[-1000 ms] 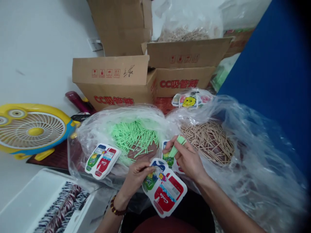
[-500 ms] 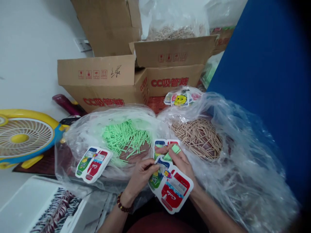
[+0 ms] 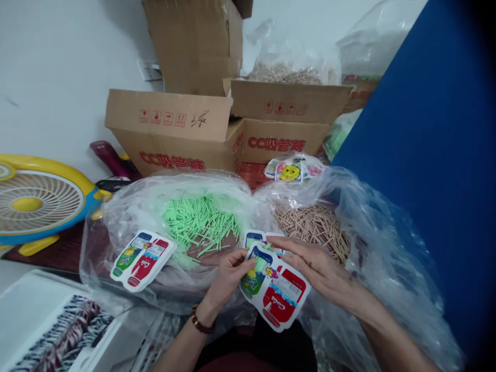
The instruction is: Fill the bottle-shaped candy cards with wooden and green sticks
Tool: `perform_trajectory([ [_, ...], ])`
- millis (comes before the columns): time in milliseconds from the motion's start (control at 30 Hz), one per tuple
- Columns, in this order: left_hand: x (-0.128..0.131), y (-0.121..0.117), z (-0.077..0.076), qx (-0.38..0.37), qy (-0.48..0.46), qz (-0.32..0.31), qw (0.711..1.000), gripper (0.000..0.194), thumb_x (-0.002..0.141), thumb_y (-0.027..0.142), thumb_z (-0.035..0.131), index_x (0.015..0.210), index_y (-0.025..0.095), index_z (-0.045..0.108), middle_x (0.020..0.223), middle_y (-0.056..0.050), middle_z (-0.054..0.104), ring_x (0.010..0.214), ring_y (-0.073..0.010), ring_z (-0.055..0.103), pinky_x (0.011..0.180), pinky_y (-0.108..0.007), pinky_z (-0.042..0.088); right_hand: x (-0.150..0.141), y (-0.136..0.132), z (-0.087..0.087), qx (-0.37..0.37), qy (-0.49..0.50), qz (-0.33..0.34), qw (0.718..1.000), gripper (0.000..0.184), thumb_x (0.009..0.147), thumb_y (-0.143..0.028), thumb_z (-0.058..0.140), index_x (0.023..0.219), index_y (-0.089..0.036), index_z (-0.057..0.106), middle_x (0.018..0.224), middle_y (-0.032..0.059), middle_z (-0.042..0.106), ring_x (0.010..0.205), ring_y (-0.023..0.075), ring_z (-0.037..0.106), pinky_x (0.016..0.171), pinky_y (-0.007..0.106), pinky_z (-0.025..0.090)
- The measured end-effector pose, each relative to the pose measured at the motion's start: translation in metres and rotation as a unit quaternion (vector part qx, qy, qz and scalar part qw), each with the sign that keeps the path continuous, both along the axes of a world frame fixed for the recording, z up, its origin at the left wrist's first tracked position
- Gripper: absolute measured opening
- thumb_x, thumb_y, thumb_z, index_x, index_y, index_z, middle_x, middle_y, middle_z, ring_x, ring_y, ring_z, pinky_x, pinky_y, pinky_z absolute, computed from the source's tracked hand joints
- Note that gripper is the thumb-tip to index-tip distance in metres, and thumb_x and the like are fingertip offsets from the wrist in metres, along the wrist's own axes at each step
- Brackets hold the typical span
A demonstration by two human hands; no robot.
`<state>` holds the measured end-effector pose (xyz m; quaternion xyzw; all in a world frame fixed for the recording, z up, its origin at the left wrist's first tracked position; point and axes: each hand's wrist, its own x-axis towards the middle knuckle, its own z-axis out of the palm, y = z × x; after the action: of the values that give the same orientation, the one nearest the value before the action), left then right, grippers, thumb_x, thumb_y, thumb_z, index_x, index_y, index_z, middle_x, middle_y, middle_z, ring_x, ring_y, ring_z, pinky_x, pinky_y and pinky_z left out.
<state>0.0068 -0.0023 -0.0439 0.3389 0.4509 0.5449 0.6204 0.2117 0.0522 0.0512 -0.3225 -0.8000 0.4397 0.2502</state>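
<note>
My left hand (image 3: 234, 271) pinches the upper left edge of a bottle-shaped candy packet (image 3: 284, 297), printed with a green bottle and a red Cola bottle. Over the packet's top edge lies my right hand (image 3: 313, 261), fingers stretched out and nearly flat. A little green shows under its fingertips, and pale green sticks seem to show in the packet's green-bottle window. Just behind, a second packet (image 3: 253, 237) is partly covered. Loose green candy sticks (image 3: 201, 219) lie on plastic beyond my left hand; brown candy sticks (image 3: 313, 227) lie beyond my right.
More packets (image 3: 143, 261) rest on the plastic at left. Cardboard boxes (image 3: 287, 139) stand at the back, with a bag of sticks (image 3: 290, 72) behind. A yellow and blue fan (image 3: 42, 201) is at far left, a blue panel (image 3: 418, 155) at right. Clear plastic sheeting (image 3: 387, 248) spreads around.
The bundle of green sticks pinched in my right hand no longer shows there. That hand's fingers have straightened and flattened over the packet's top. The view has shifted slightly.
</note>
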Motion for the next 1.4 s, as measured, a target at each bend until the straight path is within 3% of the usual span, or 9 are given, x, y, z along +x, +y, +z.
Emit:
perform_trajectory([
  [300, 0.003, 0.007, 0.008, 0.039, -0.009, 0.006, 0.999, 0.023, 0.073, 0.035, 0.075, 0.081, 0.014, 0.07, 0.072, 0.0, 0.066, 0.062, -0.0114, 0.056, 0.061, -0.022, 0.045, -0.014, 0.008, 0.011, 0.072, -0.032, 0.034, 0.996, 0.029, 0.093, -0.03, 0.051, 0.118, -0.03, 0.064, 0.133, 0.0047, 0.057, 0.12, 0.0229, 0.055, 0.102, 0.045, 0.043],
  [433, 0.006, 0.01, 0.014, 0.048, -0.042, -0.001, 0.998, 0.023, 0.072, 0.034, 0.075, 0.083, 0.014, 0.07, 0.073, -0.001, 0.067, 0.063, -0.0115, 0.057, 0.062, -0.022, 0.046, -0.022, 0.017, 0.024, 0.084, -0.055, 0.085, 0.991, 0.024, 0.093, -0.031, 0.052, 0.109, -0.028, 0.069, 0.118, 0.0049, 0.067, 0.106, 0.0221, 0.062, 0.093, 0.04, 0.048],
  [567, 0.01, 0.014, 0.019, 0.048, -0.064, 0.029, 0.996, 0.025, 0.071, 0.037, 0.076, 0.08, 0.015, 0.069, 0.071, 0.001, 0.066, 0.06, -0.0107, 0.056, 0.06, -0.021, 0.045, -0.024, 0.026, 0.041, 0.133, -0.089, 0.076, 0.984, 0.02, 0.091, -0.03, 0.055, 0.102, -0.027, 0.071, 0.109, 0.0055, 0.069, 0.102, 0.0233, 0.063, 0.089, 0.039, 0.048],
  [667, 0.012, 0.017, 0.021, 0.07, -0.057, 0.047, 0.995, 0.023, 0.073, 0.035, 0.075, 0.078, 0.015, 0.068, 0.067, 0.002, 0.063, 0.059, -0.0092, 0.053, 0.058, -0.019, 0.043, -0.028, 0.031, 0.048, 0.139, -0.129, 0.11, 0.976, 0.017, 0.09, -0.027, 0.055, 0.089, -0.024, 0.071, 0.089, 0.0044, 0.07, 0.083, 0.0199, 0.064, 0.077, 0.033, 0.048],
  [800, 0.012, 0.018, 0.025, 0.079, -0.107, 0.018, 0.991, 0.021, 0.075, 0.032, 0.074, 0.088, 0.016, 0.068, 0.076, 0.001, 0.066, 0.066, -0.0103, 0.058, 0.064, -0.021, 0.047, -0.033, 0.037, 0.052, 0.128, -0.153, 0.12, 0.972, 0.023, 0.093, -0.029, 0.049, 0.083, -0.021, 0.069, 0.081, 0.0026, 0.067, 0.071, 0.0166, 0.06, 0.067, 0.028, 0.045],
  [967, 0.004, 0.017, 0.034, 0.039, -0.123, -0.07, 0.989, 0.029, 0.071, 0.028, 0.078, 0.094, 0.013, 0.069, 0.083, -0.005, 0.072, 0.07, -0.0154, 0.065, 0.069, -0.028, 0.051, -0.031, 0.04, 0.048, 0.09, -0.133, 0.097, 0.982, 0.023, 0.092, -0.033, 0.051, 0.082, -0.02, 0.068, 0.076, 0.0012, 0.065, 0.066, 0.0153, 0.058, 0.061, 0.026, 0.043],
  [1100, 0.003, 0.016, 0.037, 0.028, -0.102, -0.054, 0.993, 0.031, 0.069, 0.028, 0.079, 0.094, 0.013, 0.069, 0.081, -0.005, 0.072, 0.068, -0.0161, 0.066, 0.067, -0.028, 0.051, -0.026, 0.038, 0.036, 0.001, -0.059, 0.028, 0.998, 0.016, 0.087, -0.033, 0.059, 0.096, -0.022, 0.063, 0.078, -0.0005, 0.067, 0.067, 0.0152, 0.06, 0.059, 0.025, 0.044],
  [1200, 0.007, 0.017, 0.037, 0.025, -0.074, -0.048, 0.996, 0.03, 0.071, 0.031, 0.077, 0.092, 0.012, 0.07, 0.077, -0.005, 0.072, 0.065, -0.0167, 0.065, 0.063, -0.028, 0.051, -0.02, 0.038, 0.03, -0.042, -0.045, 0.008, 0.998, 0.027, 0.083, -0.031, 0.061, 0.109, -0.023, 0.06, 0.079, -0.0008, 0.068, 0.064, 0.0154, 0.061, 0.056, 0.025, 0.044],
  [1400, 0.017, 0.019, 0.042, 0.043, -0.058, -0.036, 0.997, 0.025, 0.071, 0.029, 0.077, 0.089, 0.013, 0.071, 0.081, -0.005, 0.073, 0.066, -0.0157, 0.065, 0.064, -0.027, 0.052, -0.008, 0.042, 0.027, -0.023, -0.112, 0.011, 0.993, 0.013, 0.084, -0.029, 0.059, 0.08, -0.019, 0.067, 0.069, -0.0018, 0.066, 0.06, 0.0132, 0.057, 0.053, 0.022, 0.04],
])
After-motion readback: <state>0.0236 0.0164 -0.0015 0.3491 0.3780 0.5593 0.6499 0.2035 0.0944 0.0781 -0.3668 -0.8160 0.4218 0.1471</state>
